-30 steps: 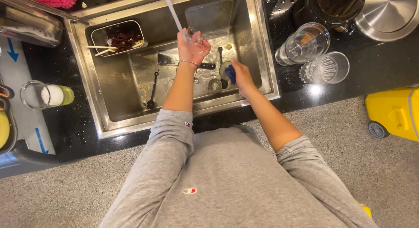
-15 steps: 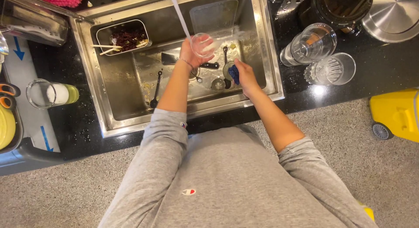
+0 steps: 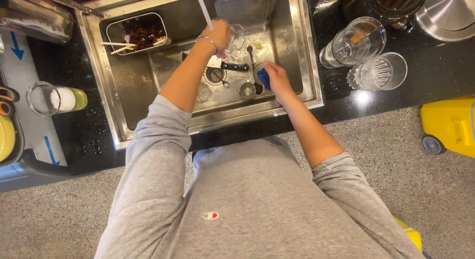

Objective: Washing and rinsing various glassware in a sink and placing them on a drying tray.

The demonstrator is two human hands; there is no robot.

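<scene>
My left hand (image 3: 220, 35) grips a clear glass (image 3: 236, 38) under the tap stream (image 3: 204, 10), upper centre. Right hand (image 3: 276, 77) closed on blue sponge (image 3: 264, 78). Rinse looks underway; knife (image 3: 232, 66), spoons and small cups left in sink (image 3: 123, 85).

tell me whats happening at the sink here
A person in a grey sweatshirt stands at a steel sink. The left hand holds a clear glass beside the stream of tap water. The right hand grips a blue sponge. A knife and spoons lie below.
</scene>
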